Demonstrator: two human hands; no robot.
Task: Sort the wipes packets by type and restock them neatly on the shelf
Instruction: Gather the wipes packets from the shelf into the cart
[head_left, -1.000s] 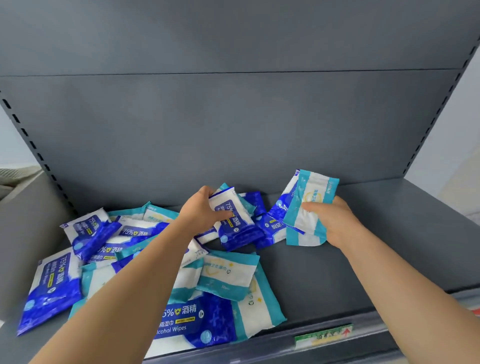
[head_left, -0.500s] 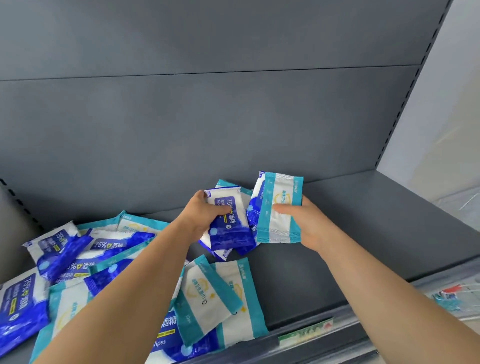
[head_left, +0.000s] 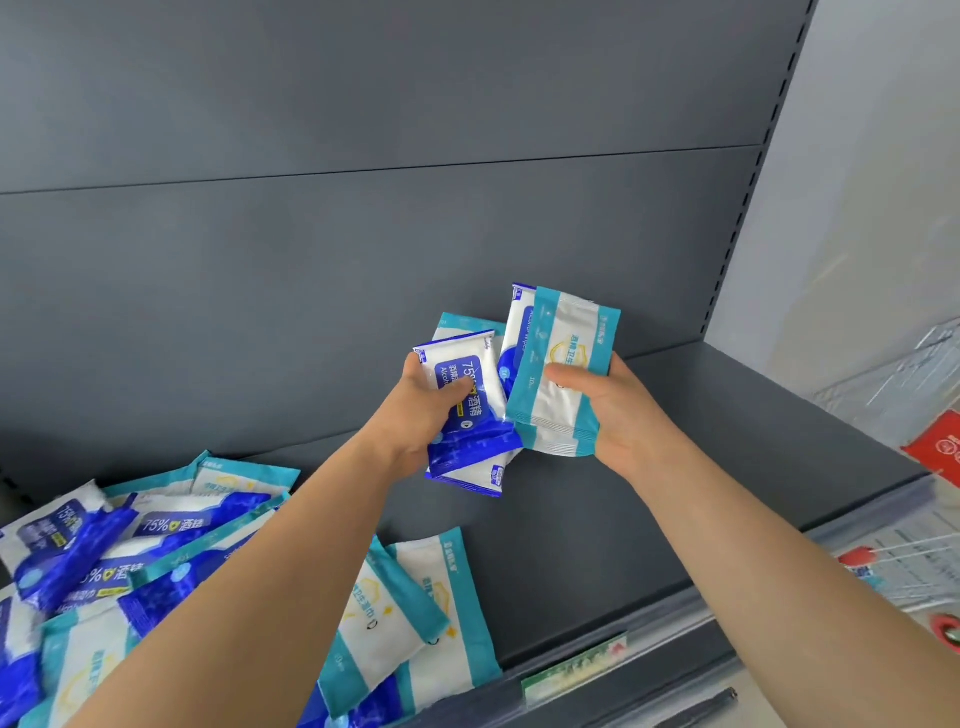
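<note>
Loose pile of wipes packets (head_left: 156, 545) at the left end of the shelf (head_left: 649, 493). Above the shelf's middle, clasping a blue alcohol wipes packet (head_left: 478, 410) in the left grip (head_left: 421, 415), pinching a teal wipes packet (head_left: 563, 415) in the right grip (head_left: 623, 415).

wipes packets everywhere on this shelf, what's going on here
A person is sorting wipes at a dark grey metal shelf. Their left hand grips a blue-and-white alcohol wipes packet. Their right hand holds a teal-and-white wipes packet, with a second blue packet tucked behind it. A mixed pile of both kinds lies unsorted on the shelf's left side.
</note>
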